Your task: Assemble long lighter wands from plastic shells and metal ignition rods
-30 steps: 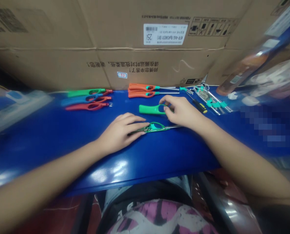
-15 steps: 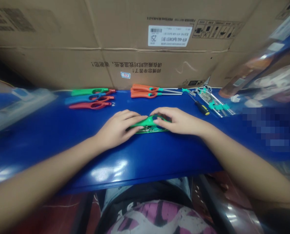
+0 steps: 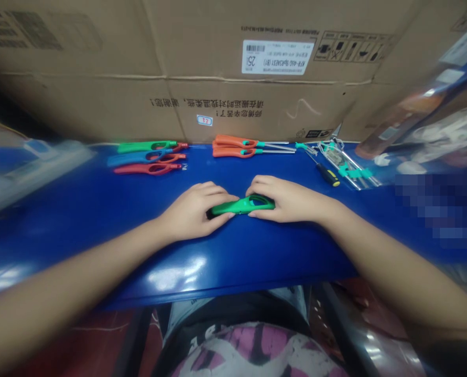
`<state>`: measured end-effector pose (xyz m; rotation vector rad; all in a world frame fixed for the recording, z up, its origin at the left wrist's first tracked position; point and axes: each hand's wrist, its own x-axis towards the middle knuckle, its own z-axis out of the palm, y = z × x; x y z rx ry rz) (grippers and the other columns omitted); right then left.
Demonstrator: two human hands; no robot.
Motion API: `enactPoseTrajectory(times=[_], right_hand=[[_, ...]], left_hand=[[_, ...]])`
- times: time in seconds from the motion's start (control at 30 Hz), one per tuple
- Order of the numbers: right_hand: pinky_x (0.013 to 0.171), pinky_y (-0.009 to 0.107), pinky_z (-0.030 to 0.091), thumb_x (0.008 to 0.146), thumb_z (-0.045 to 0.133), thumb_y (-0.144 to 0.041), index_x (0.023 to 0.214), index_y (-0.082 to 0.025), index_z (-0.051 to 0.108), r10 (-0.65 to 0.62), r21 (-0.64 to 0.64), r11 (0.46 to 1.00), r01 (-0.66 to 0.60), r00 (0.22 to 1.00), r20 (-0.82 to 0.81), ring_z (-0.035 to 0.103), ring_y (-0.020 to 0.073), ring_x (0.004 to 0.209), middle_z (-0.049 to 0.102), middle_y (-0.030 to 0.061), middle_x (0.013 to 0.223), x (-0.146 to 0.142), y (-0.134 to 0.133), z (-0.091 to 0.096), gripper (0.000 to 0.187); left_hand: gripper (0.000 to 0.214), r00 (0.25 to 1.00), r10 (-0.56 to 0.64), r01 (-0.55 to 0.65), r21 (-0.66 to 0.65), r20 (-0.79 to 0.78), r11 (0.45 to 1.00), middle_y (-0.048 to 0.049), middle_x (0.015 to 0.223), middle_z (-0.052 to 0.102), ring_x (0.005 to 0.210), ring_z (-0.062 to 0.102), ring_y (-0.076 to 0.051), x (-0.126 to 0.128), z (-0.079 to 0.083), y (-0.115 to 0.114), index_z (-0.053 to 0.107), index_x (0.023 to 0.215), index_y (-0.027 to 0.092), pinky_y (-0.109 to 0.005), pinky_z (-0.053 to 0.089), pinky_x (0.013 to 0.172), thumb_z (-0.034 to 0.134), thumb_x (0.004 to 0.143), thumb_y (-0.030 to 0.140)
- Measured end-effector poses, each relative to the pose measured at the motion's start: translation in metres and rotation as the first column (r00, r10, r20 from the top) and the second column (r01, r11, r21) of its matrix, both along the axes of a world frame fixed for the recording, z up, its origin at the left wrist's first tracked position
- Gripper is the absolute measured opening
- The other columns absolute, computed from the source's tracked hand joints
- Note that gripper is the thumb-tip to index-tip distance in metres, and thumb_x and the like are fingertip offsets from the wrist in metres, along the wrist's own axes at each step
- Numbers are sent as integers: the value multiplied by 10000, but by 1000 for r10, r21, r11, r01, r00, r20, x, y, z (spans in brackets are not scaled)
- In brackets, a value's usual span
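A green lighter casing (image 3: 241, 206) lies lengthwise between my hands, low over the blue table. My left hand (image 3: 199, 209) is closed on its left end, thumb on the near side and fingers on the far side. Around the trigger-loop end on the right, my right hand (image 3: 280, 199) grips it the same way. The two halves of the casing look pressed together, and its inside is hidden. Beyond my hands lie orange lighters (image 3: 237, 147) with metal tubes.
Green, blue and red lighter casings (image 3: 149, 157) lie at the back left. A screwdriver (image 3: 327, 174) and several metal tubes with teal parts (image 3: 349, 165) are at the back right. A cardboard box (image 3: 119, 94) walls off the table's (image 3: 178, 262) far side.
The upper green half has come down onto the lower one, covering the inner parts that showed half a second ago. Both hands have closed around the casing.
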<state>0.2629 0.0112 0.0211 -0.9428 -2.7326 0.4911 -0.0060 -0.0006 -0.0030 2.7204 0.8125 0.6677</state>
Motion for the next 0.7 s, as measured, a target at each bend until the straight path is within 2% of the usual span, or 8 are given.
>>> enactPoseTrajectory(times=[0.7], right_hand=[[907, 397, 483, 928, 660, -334, 1137, -178, 658, 41, 29, 999, -41, 999, -3, 608, 255, 1020, 643, 108, 1117, 0, 0, 2, 261]], left_hand=[[284, 999, 18, -18, 28, -30, 999, -77, 1108, 738, 989, 668, -229, 0, 3, 0, 710, 1199, 203, -374, 503, 887, 583, 973, 318]])
